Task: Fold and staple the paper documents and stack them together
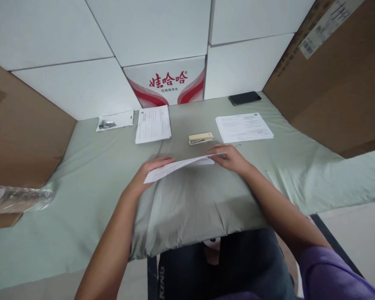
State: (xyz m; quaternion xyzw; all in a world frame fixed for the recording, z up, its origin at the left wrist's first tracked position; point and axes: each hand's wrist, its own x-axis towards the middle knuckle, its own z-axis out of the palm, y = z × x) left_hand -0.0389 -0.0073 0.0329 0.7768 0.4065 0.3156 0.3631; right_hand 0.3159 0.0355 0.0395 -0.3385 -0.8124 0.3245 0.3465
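Between my two hands, sheets of paper [178, 166] are held up at a slant just above the cloth-covered table. My left hand [151, 168] grips the left edge, its fingers behind the sheets. At the other end, my right hand [228, 157] pinches the right corner, slightly blurred. A cream-yellow stapler [201, 138] lies just beyond the papers, near my right fingers. Farther off to the left sits a stack of printed papers [153, 125]. Another stack of printed sheets [244, 127] rests beyond my right hand.
A black phone [245, 98] lies at the back right, and a clear packet [115, 121] with small dark items at the back left. Large cardboard boxes [340, 79] flank the table. White cartons [165, 83] form the back wall. A plastic bottle [21, 198] lies far left.
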